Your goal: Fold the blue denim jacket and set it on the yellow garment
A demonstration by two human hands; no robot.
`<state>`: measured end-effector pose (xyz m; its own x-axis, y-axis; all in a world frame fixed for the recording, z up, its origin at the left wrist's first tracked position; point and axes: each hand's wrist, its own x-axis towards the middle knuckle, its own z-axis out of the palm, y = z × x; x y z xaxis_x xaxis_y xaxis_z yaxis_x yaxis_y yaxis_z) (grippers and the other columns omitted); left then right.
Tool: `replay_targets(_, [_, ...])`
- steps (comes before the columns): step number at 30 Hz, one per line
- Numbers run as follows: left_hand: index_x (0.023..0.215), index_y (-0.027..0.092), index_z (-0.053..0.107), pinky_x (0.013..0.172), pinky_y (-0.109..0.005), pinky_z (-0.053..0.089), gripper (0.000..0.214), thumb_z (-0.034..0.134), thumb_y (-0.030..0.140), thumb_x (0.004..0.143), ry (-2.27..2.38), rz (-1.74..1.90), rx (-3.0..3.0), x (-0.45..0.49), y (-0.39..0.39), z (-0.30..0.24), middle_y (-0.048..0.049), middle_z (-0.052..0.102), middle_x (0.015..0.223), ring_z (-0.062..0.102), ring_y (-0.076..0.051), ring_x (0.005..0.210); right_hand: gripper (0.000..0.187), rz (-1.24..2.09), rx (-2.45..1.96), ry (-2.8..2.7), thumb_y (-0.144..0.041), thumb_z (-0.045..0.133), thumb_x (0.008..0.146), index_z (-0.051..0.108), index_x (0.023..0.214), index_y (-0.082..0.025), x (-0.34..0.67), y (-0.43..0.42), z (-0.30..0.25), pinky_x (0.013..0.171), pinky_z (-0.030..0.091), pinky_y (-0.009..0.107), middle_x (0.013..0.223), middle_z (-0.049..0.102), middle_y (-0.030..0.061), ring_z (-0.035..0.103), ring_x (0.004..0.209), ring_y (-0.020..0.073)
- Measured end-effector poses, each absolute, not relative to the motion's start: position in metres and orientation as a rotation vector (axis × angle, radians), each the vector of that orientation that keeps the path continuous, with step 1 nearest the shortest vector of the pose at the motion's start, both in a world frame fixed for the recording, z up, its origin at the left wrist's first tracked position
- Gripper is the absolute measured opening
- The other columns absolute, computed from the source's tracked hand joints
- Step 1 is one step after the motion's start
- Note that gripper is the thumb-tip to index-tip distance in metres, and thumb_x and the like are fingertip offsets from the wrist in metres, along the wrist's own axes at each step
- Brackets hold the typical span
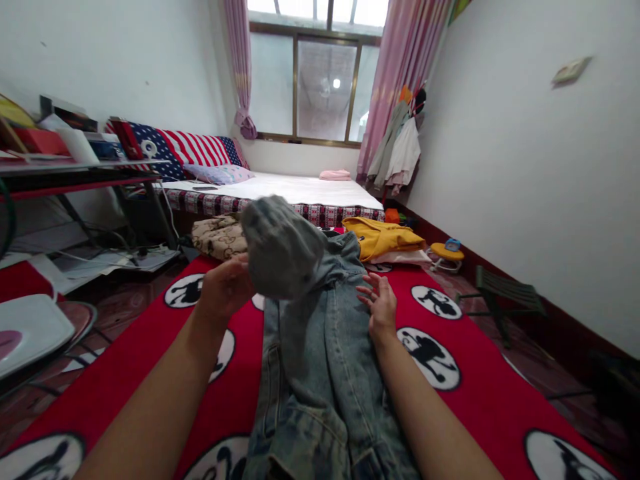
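Jeans [345, 340] lie lengthwise down the middle of a red blanket [320, 230] patterned with white circles and black figures, and one blurred denim part is lifted above the rest. The left hand [226, 288] grips the edge of that lifted part, its fingertips hidden behind the cloth. The right hand [379, 301] is open, fingers spread, at the other edge of the jeans; whether it touches them I cannot tell. Past the jeans are a yellow garment [383, 238] on the right and a brown patterned cloth [216, 237] on the left.

On the counter [150, 162] at far left stand a red box [39, 141], its inside out of view, and a white roll [80, 145]; papers [150, 259] lie on the shelf below. The bed [295, 190] carries a pillow [220, 173] and a folded pink cloth [335, 175]. A yellow stool [445, 252] holds a small blue object [453, 244].
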<state>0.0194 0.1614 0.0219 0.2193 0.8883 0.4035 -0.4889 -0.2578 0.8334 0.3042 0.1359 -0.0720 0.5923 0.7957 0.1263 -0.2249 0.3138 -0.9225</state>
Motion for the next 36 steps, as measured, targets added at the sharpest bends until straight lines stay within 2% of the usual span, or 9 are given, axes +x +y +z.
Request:
replay_targets(4, [0.067, 0.011, 0.065, 0.066, -0.038, 0.058, 0.020, 0.067, 0.031, 0.070, 0.320, 0.721, 1.373, 0.029, 0.146, 0.022, -0.0116, 0.074, 0.080, 0.071, -0.026, 0.070, 0.043, 0.978, -0.945, -0.424, -0.056, 0.036, 0.092, 0.060, 0.093, -0.020, 0.320, 0.134, -0.071, 0.061, 0.052, 0.027, 0.094, 0.071, 0.0074, 0.066, 0.069, 0.0151])
replay_targets(11, [0.093, 0.015, 0.072, 0.084, -0.031, 0.052, 0.024, 0.065, 0.034, 0.081, 0.626, 0.691, 1.850, 0.073, 0.147, -0.008, -0.0099, 0.072, 0.105, 0.066, -0.022, 0.099, 0.051, 1.090, -1.057, -0.683, -0.067, 0.049, 0.081, 0.066, 0.087, -0.020, 0.308, 0.131, -0.072, 0.057, 0.047, 0.026, 0.084, 0.070, 0.0064, 0.063, 0.068, 0.0162])
replay_targets(16, [0.103, 0.019, 0.073, 0.094, -0.030, 0.046, 0.028, 0.067, 0.035, 0.081, 0.512, 0.484, 2.271, 0.086, 0.128, -0.002, -0.0080, 0.069, 0.110, 0.063, -0.020, 0.103, 0.047, 1.051, -1.171, -1.026, -0.062, 0.060, 0.076, 0.068, 0.096, -0.020, 0.305, 0.131, -0.075, 0.055, 0.042, 0.025, 0.089, 0.070, 0.0039, 0.060, 0.068, 0.0159])
replay_targets(21, [0.111, 0.022, 0.072, 0.091, -0.028, 0.046, 0.047, 0.077, 0.047, 0.071, 0.344, 0.232, 2.363, 0.087, 0.090, 0.025, -0.0062, 0.068, 0.111, 0.063, -0.021, 0.101, 0.044, 0.979, -1.196, -1.418, -0.048, 0.073, 0.070, 0.068, 0.102, -0.018, 0.308, 0.124, -0.066, 0.078, 0.049, 0.032, 0.097, 0.071, 0.0036, 0.063, 0.088, 0.0207])
replay_targets(24, [0.119, 0.021, 0.067, 0.090, -0.030, 0.046, 0.062, 0.082, 0.044, 0.064, 0.238, 0.121, 2.412, 0.099, 0.074, 0.021, -0.0075, 0.069, 0.110, 0.063, -0.024, 0.099, 0.053, 1.012, -1.203, -1.476, -0.036, 0.080, 0.065, 0.065, 0.113, -0.020, 0.310, 0.119, -0.064, 0.090, 0.048, 0.037, 0.111, 0.069, 0.0049, 0.063, 0.100, 0.0232])
replay_targets(28, [0.104, 0.017, 0.072, 0.076, -0.026, 0.048, 0.035, 0.076, 0.029, 0.072, 0.221, 0.152, 2.397, 0.109, 0.070, 0.012, -0.0066, 0.072, 0.095, 0.064, -0.020, 0.084, 0.068, 1.091, -1.152, -1.285, -0.026, 0.084, 0.057, 0.061, 0.121, -0.022, 0.308, 0.115, -0.065, 0.090, 0.051, 0.040, 0.112, 0.069, 0.0047, 0.064, 0.102, 0.0242])
replay_targets(30, [0.095, 0.015, 0.073, 0.067, -0.022, 0.046, 0.024, 0.072, 0.029, 0.075, 0.216, 0.206, 2.262, 0.104, 0.073, 0.019, -0.0037, 0.070, 0.083, 0.061, -0.015, 0.073, 0.074, 1.125, -1.107, -1.180, -0.024, 0.083, 0.055, 0.059, 0.125, -0.025, 0.306, 0.112, -0.061, 0.086, 0.054, 0.040, 0.109, 0.069, 0.0043, 0.065, 0.098, 0.0239])
replay_targets(33, [0.089, 0.012, 0.072, 0.059, -0.020, 0.045, 0.028, 0.071, 0.037, 0.075, 0.207, 0.189, 2.017, 0.087, 0.076, 0.037, -0.0035, 0.067, 0.076, 0.057, -0.013, 0.065, 0.077, 1.236, -1.004, -1.126, -0.023, 0.080, 0.057, 0.056, 0.130, -0.028, 0.306, 0.105, -0.050, 0.080, 0.055, 0.036, 0.111, 0.069, 0.0039, 0.067, 0.093, 0.0228])
replay_targets(36, [0.090, 0.012, 0.072, 0.062, -0.023, 0.049, 0.036, 0.071, 0.045, 0.075, 0.131, -0.064, 1.777, 0.080, 0.075, 0.045, -0.0081, 0.070, 0.082, 0.063, -0.017, 0.070, 0.065, 1.435, -0.940, -1.176, -0.020, 0.073, 0.061, 0.061, 0.124, -0.024, 0.313, 0.099, -0.042, 0.069, 0.053, 0.029, 0.102, 0.071, 0.0033, 0.067, 0.081, 0.0190])
